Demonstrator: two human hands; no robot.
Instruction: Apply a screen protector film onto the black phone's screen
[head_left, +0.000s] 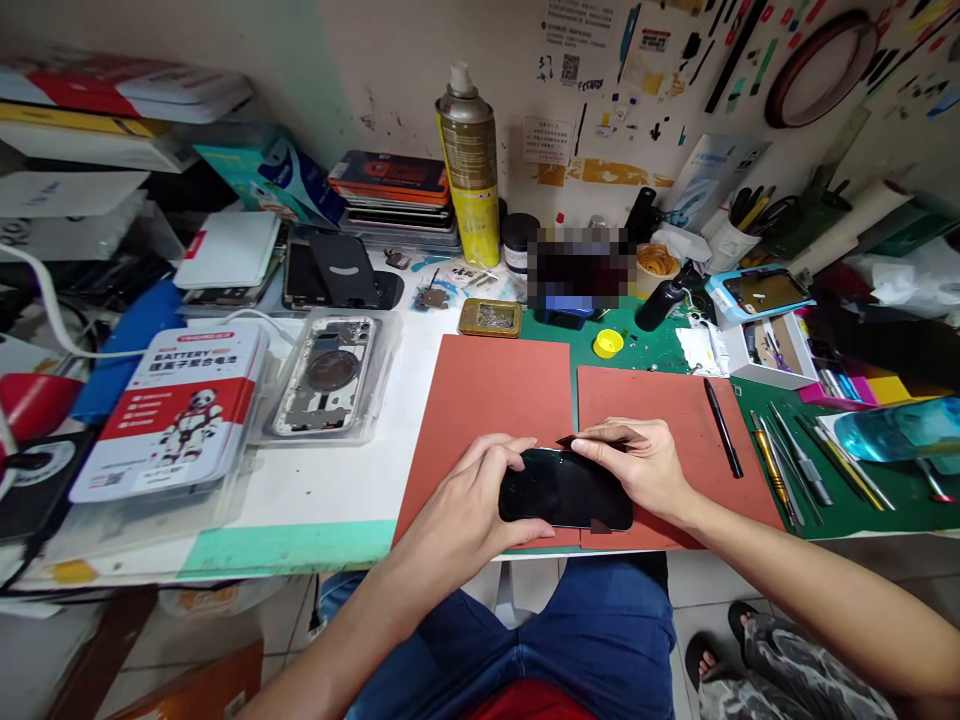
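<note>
A smartphone (562, 490) with a black glossy screen lies sideways over the two reddish-brown mats, near the table's front edge. My left hand (480, 495) grips its left end, fingers on the far edge and thumb on the near edge. At the phone's far edge, my right hand (637, 465) pinches a thin, flat, dark tool with a pointed tip (568, 441). The tip is at or just above that edge; whether it is in the seam I cannot tell. A small dark flat piece (600, 526) shows at the near edge, towards the right corner.
A black pen (722, 430) lies on the right mat (675, 395). Several screwdrivers and tweezers (795, 460) are farther right. A phone back housing (326, 375) and a battery tin (172, 410) stand left; a spray can (471, 165) stands behind. Another person's sandalled foot (703, 665) is below right.
</note>
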